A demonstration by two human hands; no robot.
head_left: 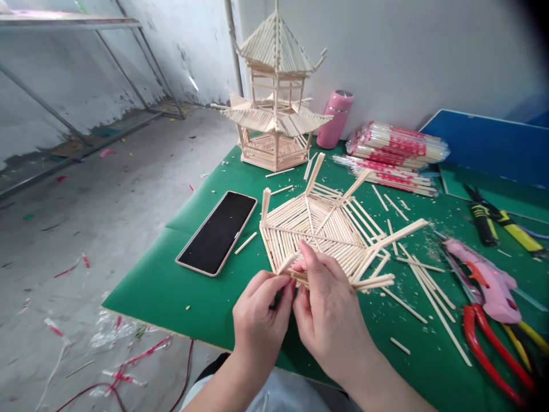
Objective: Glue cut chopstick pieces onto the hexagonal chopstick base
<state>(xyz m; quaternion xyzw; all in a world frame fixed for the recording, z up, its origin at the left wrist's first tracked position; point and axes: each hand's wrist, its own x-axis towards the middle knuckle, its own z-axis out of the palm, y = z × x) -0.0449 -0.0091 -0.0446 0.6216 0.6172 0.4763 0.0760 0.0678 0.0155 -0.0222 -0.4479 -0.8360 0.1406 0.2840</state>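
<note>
A hexagonal roof panel of glued wooden sticks (326, 229) lies on the green table mat (171, 286). My left hand (259, 320) is closed, pinching a short wooden stick (286, 264) at the panel's near edge. My right hand (328, 309) is beside it, its fingers pressed against the same near edge of the panel, forefinger stretched up over the sticks. Both hands touch each other at the fingertips.
A finished stick pagoda (277, 97) stands at the back, with a pink bottle (335, 119) and packs of chopsticks (397, 146) beside it. A phone (218, 232) lies left. A pink glue gun (484, 280), red-handled pliers (493, 349), yellow-black cutters (500, 220) and loose sticks lie right.
</note>
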